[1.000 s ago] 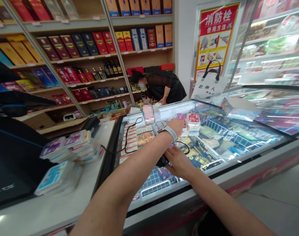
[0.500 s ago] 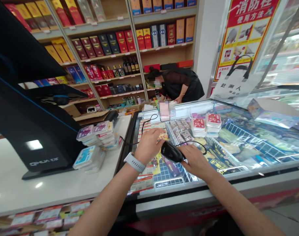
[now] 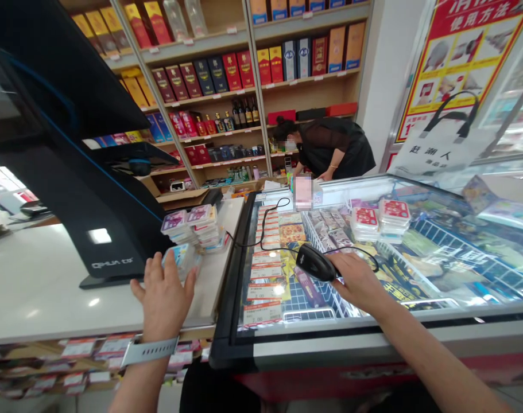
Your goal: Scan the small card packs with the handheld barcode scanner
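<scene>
A black handheld scanner is gripped in my right hand above the glass top of a freezer. Its dark cord loops across the glass. My left hand, with a watch on the wrist, is spread over the white counter and holds nothing. Just beyond its fingers lies a clear package with a blue label, partly covered by them. Stacks of purple-labelled packs stand behind it. Two stacks of red-labelled packs rest on the freezer.
A large black terminal stands on the counter at the left. Price tags line the freezer's left side. At the far side a person bends forward near the shelves. A white bag stands at the back right.
My left hand has moved from beside the scanner leftward to the counter, its fingers now spread. The scanner stays in my right hand. The view has shifted left.
</scene>
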Demonstrator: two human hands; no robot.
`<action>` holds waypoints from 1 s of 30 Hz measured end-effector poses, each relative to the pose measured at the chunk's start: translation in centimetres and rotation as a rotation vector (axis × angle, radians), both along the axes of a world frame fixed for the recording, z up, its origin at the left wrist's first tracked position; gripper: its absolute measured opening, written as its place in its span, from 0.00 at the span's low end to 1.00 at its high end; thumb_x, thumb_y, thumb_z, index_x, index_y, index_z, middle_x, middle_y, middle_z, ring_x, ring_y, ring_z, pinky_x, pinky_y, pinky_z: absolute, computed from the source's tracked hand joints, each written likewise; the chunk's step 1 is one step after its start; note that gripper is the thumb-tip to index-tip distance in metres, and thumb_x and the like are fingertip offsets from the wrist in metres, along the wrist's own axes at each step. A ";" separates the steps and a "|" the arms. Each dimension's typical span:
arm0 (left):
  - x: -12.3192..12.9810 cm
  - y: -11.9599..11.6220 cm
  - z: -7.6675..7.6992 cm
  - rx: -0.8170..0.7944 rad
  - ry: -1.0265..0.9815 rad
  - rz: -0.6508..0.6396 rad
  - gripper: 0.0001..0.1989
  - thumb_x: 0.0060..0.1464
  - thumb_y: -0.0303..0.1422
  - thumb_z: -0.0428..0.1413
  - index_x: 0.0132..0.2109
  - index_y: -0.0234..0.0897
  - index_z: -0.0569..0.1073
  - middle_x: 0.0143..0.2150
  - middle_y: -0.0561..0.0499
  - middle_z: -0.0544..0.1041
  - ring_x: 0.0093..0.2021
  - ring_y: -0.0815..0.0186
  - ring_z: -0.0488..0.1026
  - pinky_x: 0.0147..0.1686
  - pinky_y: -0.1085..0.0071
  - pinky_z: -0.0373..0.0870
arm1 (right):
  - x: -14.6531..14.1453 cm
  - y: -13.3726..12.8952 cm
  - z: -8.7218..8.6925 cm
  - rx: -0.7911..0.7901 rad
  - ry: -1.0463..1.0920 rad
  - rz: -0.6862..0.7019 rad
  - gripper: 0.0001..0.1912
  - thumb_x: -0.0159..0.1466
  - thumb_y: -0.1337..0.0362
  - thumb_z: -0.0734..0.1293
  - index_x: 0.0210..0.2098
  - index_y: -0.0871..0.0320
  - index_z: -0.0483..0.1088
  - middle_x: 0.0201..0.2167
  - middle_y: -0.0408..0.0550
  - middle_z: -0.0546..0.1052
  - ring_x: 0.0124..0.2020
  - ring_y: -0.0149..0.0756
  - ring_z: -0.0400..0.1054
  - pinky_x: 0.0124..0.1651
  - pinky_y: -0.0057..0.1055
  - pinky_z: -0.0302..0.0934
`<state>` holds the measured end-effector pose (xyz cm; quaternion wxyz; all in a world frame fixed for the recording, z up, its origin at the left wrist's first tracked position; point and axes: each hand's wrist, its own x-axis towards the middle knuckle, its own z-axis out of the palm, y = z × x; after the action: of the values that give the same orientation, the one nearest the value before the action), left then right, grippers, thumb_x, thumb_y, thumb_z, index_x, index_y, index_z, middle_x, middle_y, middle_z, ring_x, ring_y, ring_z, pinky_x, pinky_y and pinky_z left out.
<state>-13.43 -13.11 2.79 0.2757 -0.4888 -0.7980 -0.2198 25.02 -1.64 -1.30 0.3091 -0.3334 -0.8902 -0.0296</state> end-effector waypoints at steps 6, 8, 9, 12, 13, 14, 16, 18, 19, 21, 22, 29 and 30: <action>-1.1 -0.3 -1.1 -0.054 0.019 0.015 0.24 0.61 0.40 0.44 0.61 0.35 0.64 0.63 0.35 0.63 0.61 0.47 0.60 0.61 0.41 0.45 | -0.1 0.0 0.0 0.008 -0.009 0.001 0.20 0.56 0.72 0.62 0.49 0.60 0.64 0.42 0.52 0.75 0.42 0.43 0.68 0.46 0.40 0.59; -1.1 -0.4 -1.1 -0.038 0.025 -0.001 0.24 0.61 0.39 0.44 0.60 0.35 0.65 0.62 0.36 0.63 0.61 0.48 0.62 0.61 0.44 0.47 | -0.1 0.0 0.0 0.011 -0.007 0.004 0.20 0.56 0.71 0.62 0.49 0.60 0.64 0.43 0.52 0.75 0.42 0.43 0.68 0.47 0.41 0.59; -1.2 -0.5 -1.1 -0.027 0.023 -0.011 0.23 0.61 0.39 0.44 0.60 0.36 0.66 0.62 0.37 0.64 0.60 0.49 0.62 0.61 0.45 0.48 | -0.1 0.0 0.0 0.015 -0.006 0.006 0.20 0.56 0.71 0.62 0.49 0.60 0.64 0.43 0.52 0.75 0.42 0.43 0.68 0.47 0.41 0.59; -1.7 -0.6 -1.3 0.004 -0.003 -0.059 0.22 0.60 0.37 0.46 0.59 0.37 0.67 0.61 0.39 0.66 0.59 0.51 0.64 0.60 0.51 0.53 | -0.1 -0.1 0.1 0.014 -0.005 0.001 0.19 0.57 0.71 0.62 0.49 0.60 0.64 0.42 0.52 0.75 0.42 0.43 0.68 0.47 0.40 0.59; -1.9 -0.6 -1.4 0.017 -0.016 -0.077 0.22 0.60 0.37 0.46 0.58 0.38 0.68 0.60 0.40 0.66 0.58 0.51 0.65 0.59 0.53 0.56 | -0.1 -0.1 0.2 0.011 -0.003 -0.002 0.19 0.57 0.71 0.62 0.48 0.60 0.64 0.42 0.52 0.75 0.42 0.43 0.68 0.46 0.40 0.59; -2.1 -0.6 -1.5 0.030 -0.025 -0.093 0.21 0.60 0.36 0.46 0.58 0.38 0.68 0.60 0.41 0.67 0.57 0.52 0.66 0.58 0.56 0.58 | -0.1 -0.2 0.2 0.007 0.000 -0.004 0.19 0.56 0.71 0.62 0.48 0.60 0.64 0.42 0.52 0.75 0.42 0.43 0.68 0.46 0.40 0.59; -2.4 -0.7 -1.8 0.059 -0.031 -0.117 0.21 0.59 0.35 0.46 0.57 0.38 0.69 0.59 0.42 0.68 0.56 0.53 0.67 0.57 0.59 0.61 | -0.1 -0.3 0.4 -0.001 0.007 -0.008 0.19 0.56 0.72 0.62 0.48 0.60 0.64 0.42 0.52 0.75 0.42 0.43 0.68 0.47 0.40 0.58; -2.3 -0.8 -1.8 0.099 -0.021 -0.137 0.20 0.59 0.33 0.46 0.57 0.39 0.70 0.59 0.43 0.69 0.56 0.53 0.67 0.58 0.59 0.60 | -0.2 -0.4 0.5 -0.007 0.015 -0.011 0.20 0.55 0.73 0.62 0.48 0.60 0.64 0.42 0.52 0.75 0.41 0.43 0.67 0.47 0.40 0.58; -2.0 -0.9 -1.7 0.119 -0.015 -0.152 0.20 0.59 0.33 0.46 0.56 0.39 0.70 0.58 0.44 0.69 0.56 0.54 0.67 0.58 0.59 0.60 | -0.2 -0.4 0.5 -0.012 0.017 -0.013 0.20 0.55 0.73 0.62 0.48 0.60 0.64 0.41 0.52 0.75 0.41 0.43 0.67 0.47 0.40 0.58; -1.3 -1.1 -1.4 0.161 -0.019 -0.195 0.19 0.59 0.32 0.46 0.54 0.39 0.71 0.57 0.45 0.71 0.55 0.55 0.67 0.59 0.60 0.60 | -0.2 -0.4 0.5 -0.020 0.020 -0.016 0.20 0.55 0.73 0.62 0.47 0.60 0.64 0.41 0.52 0.75 0.41 0.43 0.67 0.46 0.40 0.58; -0.8 -1.1 -1.1 0.177 -0.034 -0.218 0.18 0.59 0.31 0.45 0.54 0.39 0.72 0.56 0.45 0.71 0.55 0.55 0.67 0.58 0.60 0.60 | -0.2 -0.4 0.5 -0.021 0.022 -0.015 0.20 0.55 0.73 0.62 0.48 0.60 0.64 0.41 0.52 0.75 0.41 0.43 0.67 0.47 0.40 0.58; 1.8 0.1 -0.5 0.096 -0.513 -0.351 0.17 0.56 0.39 0.50 0.52 0.41 0.69 0.46 0.48 0.75 0.34 0.62 0.73 0.38 0.65 0.71 | -0.2 -0.4 0.5 -0.013 0.039 -0.007 0.21 0.54 0.73 0.61 0.49 0.59 0.64 0.42 0.52 0.75 0.41 0.43 0.67 0.47 0.40 0.58; 2.2 0.5 -0.7 0.092 -0.628 -0.389 0.18 0.55 0.40 0.51 0.52 0.41 0.68 0.45 0.49 0.75 0.33 0.63 0.73 0.36 0.65 0.72 | -0.2 -0.4 0.5 -0.015 0.039 -0.007 0.21 0.54 0.73 0.61 0.49 0.59 0.64 0.42 0.52 0.75 0.41 0.43 0.67 0.47 0.40 0.58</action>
<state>-11.26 -12.66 2.08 -0.0080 -0.5273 -0.7251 -0.4429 24.85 -2.02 -0.82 0.3240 -0.3396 -0.8828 -0.0174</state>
